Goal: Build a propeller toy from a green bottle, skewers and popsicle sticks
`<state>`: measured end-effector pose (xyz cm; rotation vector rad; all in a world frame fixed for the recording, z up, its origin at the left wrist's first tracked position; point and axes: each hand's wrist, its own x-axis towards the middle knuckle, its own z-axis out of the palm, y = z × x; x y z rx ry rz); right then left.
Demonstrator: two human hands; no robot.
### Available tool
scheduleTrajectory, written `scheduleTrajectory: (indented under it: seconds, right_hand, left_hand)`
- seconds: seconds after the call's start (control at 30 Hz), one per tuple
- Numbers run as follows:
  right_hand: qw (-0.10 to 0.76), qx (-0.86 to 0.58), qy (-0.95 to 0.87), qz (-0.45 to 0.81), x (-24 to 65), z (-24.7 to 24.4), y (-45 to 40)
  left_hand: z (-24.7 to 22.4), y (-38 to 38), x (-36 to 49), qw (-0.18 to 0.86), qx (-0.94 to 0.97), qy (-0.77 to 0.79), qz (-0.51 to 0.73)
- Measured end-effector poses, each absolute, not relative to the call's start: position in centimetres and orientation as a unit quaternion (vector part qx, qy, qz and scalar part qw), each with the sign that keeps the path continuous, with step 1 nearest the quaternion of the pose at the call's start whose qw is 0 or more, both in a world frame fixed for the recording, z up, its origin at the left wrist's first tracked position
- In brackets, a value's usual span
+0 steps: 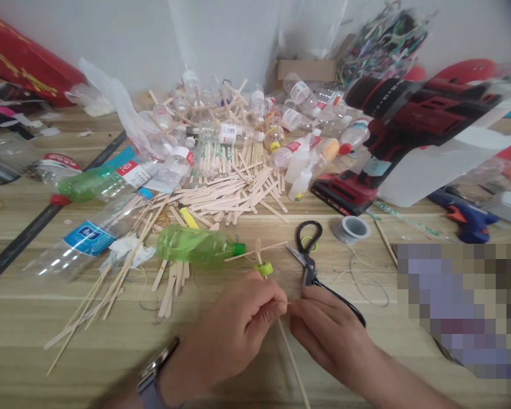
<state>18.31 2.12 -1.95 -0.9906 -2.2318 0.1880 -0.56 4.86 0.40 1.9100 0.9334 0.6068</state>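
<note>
My left hand [242, 318], with a watch on its wrist, is closed around a thin wooden stick [294, 363] that runs down toward the bottom edge. A yellow-green cap [263, 268] and a crosspiece of wood [258, 251] sit at the stick's upper end, just above my fingers. My right hand [334, 329] is closed beside it, fingertips pinched close to my left thumb; what they pinch is too small to make out. Black-handled scissors [309, 264] lie just behind my right hand, partly hidden by it. A green bottle [196, 244] lies to the left of the cap.
Wooden craft sticks [238, 196] and plastic bottles [179, 165] cover the middle and back. A red and black drill [366, 176] stands at right, near a wire spool [352, 230] and a blue glue gun [468, 216]. A black rod [21, 244] crosses the left side.
</note>
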Motion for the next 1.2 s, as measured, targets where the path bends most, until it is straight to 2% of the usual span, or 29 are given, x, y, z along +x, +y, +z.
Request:
scheduleTrajectory:
  seconds: [0.27, 0.43, 0.67, 0.83, 1.03, 1.2]
  right_hand:
    - [0.356, -0.394, -0.831, 0.167, 18.0, -1.9, 2.2]
    - [0.349, -0.432, -0.8, 0.227, 17.8, -2.0, 2.4]
    - [0.353, -0.442, -0.798, 0.206, 17.9, -1.7, 2.4]
    - [0.359, -0.437, -0.802, 0.193, 17.8, -1.9, 2.4]
    - [0.364, -0.428, -0.806, 0.185, 17.9, -2.1, 2.5]
    - [0.385, -0.419, -0.807, 0.16, 17.9, -2.0, 2.4]
  left_hand:
    - [1.0, 4.9, -0.9, 0.444, 0.777, 0.377, 0.24]
    - [0.1, 5.1, -0.9, 0.505, 0.719, 0.4, 0.26]
    - [0.0, 5.6, -1.0, 0.608, 0.623, 0.388, 0.303]
    - [-0.1, 5.5, -1.2, 0.61, 0.61, 0.389, 0.322]
    - [0.1, 5.7, -0.9, 0.658, 0.562, 0.408, 0.291]
    - [-0.1, 5.5, -0.4, 0.656, 0.539, 0.446, 0.283]
